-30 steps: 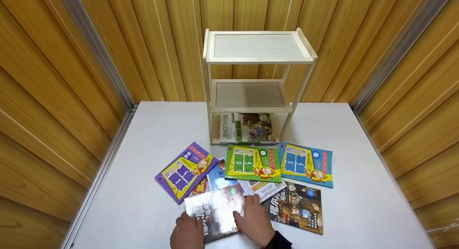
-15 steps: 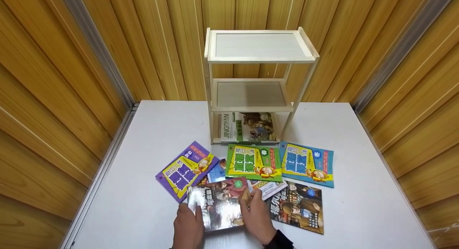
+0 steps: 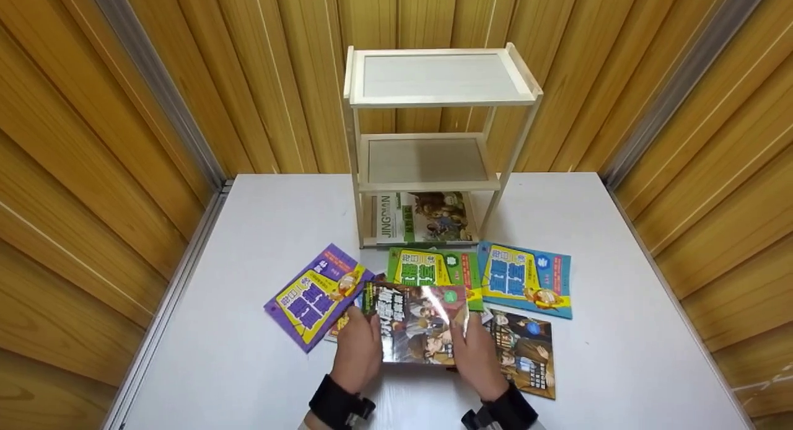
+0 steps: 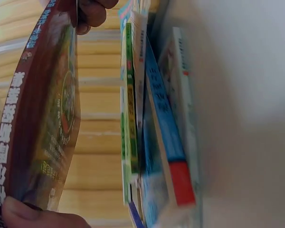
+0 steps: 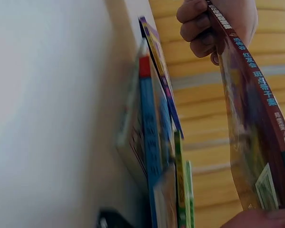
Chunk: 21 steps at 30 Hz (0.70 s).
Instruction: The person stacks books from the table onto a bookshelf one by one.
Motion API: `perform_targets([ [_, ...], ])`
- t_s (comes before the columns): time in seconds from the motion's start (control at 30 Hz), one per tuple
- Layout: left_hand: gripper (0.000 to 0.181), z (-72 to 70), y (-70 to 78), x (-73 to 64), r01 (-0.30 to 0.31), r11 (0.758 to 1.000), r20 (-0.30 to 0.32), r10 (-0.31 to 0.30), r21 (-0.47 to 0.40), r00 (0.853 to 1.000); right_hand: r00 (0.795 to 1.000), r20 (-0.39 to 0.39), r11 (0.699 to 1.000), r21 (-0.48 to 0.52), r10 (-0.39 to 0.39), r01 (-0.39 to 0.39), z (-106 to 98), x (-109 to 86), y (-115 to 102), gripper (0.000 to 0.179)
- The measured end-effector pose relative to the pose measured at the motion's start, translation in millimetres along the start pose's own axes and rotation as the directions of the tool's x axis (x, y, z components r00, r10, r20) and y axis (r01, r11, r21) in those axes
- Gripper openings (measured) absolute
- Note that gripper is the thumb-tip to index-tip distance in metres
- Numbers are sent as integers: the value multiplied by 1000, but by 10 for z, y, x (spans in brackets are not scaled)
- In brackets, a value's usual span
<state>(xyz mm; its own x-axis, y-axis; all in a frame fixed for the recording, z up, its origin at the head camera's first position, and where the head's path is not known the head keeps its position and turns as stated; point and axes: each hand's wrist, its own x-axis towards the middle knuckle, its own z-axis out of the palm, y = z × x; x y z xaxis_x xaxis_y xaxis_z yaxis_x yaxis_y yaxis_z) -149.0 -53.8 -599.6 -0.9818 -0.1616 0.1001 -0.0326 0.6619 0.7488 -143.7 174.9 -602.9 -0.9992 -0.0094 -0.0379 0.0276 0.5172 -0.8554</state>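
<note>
A thin glossy book [image 3: 421, 331] with comic-style figures on its cover is held up over the pile, face toward me. My left hand [image 3: 358, 349] grips its left edge, thumb on the front. At the right edge, my right hand [image 3: 480, 355] grips it the same way. Both wrist views show its dark red spine [image 4: 12, 109] and its back cover, lifted apart from the books below. Under it, partly hidden, lies a green book [image 3: 477, 275]. A purple book [image 3: 319, 297], a blue book [image 3: 526, 278] and a dark illustrated book [image 3: 526, 355] lie around it.
A pale three-level shelf rack [image 3: 443, 101] stands behind the books. On its lowest level lies a green-and-white book [image 3: 424, 216]. The white table [image 3: 186, 355] is bordered by yellow wood-look walls [image 3: 93, 170]. A thick blue-spined book [image 4: 164, 104] lies in the pile.
Both hands have raised the glossy book off the pile and carried it forward and to the right. Its lower edge is now level, and it covers part of the green book.
</note>
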Motion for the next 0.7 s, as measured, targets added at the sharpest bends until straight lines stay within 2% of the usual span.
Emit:
perform_targets([
  [0.2, 23, 248, 156, 128, -68, 996, 24, 67, 57, 998, 999, -36, 999, -41, 22, -24, -231, 60, 125, 20],
  [0.33, 23, 329, 191, 121, -88, 994, 55, 84, 60, 995, 998, -27, 996, -58, 60, -62, -286, 60, 197, 50],
  [0.4, 23, 342, 186, 104, -93, 994, 62, 90, 61, 994, 996, -10, 995, -50, 91, -91, -288, 48, 217, 59],
  [0.47, 23, 349, 173, 88, -94, 993, 67, 90, 68, 994, 994, 0, 992, -51, 114, -113, -286, 35, 232, 59],
  [0.57, 24, 357, 165, 76, -100, 992, 75, 95, 74, 993, 992, -6, 990, -59, 125, -125, -290, 17, 243, 43],
  [0.7, 23, 378, 199, 74, -114, 989, 55, 109, 97, 992, 993, -21, 991, -68, 115, -116, -321, 11, 241, 20],
])
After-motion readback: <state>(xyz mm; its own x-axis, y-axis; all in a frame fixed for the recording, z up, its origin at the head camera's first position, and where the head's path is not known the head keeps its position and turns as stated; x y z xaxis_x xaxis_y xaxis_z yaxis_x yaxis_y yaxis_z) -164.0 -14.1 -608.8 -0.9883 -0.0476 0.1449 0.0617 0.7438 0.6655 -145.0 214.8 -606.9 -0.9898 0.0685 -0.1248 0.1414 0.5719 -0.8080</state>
